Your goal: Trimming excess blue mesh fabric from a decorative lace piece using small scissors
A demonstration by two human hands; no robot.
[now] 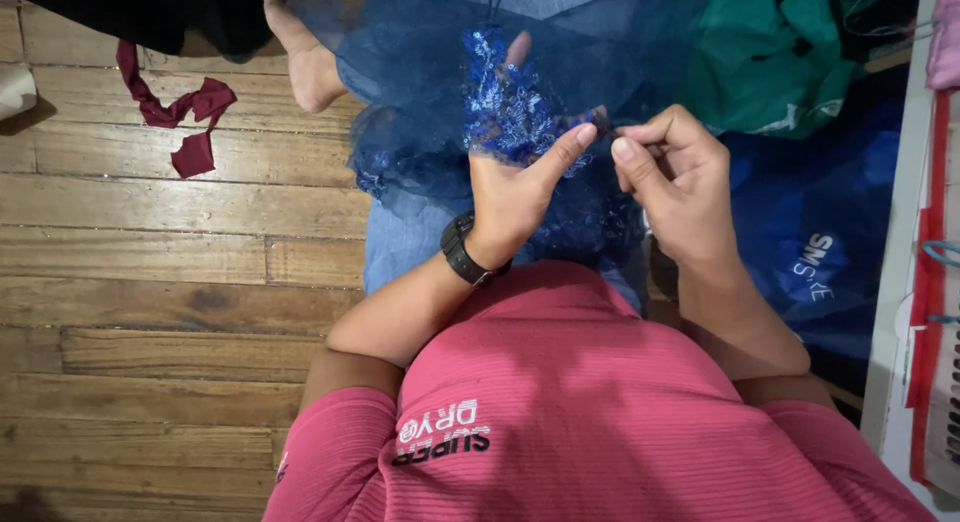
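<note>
Both hands raised close together over the lap.
Left hand (pixel 515 187) palm up, thumb stretched right; right hand (pixel 675 177) curled, thumb and forefinger pinched.

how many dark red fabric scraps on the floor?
2. One long twisted strip lies on the wood floor at upper left; a smaller piece sits just below its end, maybe joined to it. More could be hidden under the blue fabric.

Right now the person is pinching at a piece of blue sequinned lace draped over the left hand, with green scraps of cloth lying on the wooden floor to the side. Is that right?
Not quite: the scraps of cloth on the wooden floor are dark red, not green, as the head view shows. The rest holds: blue sequinned lace drapes over the left hand while the right hand pinches at it.
</note>
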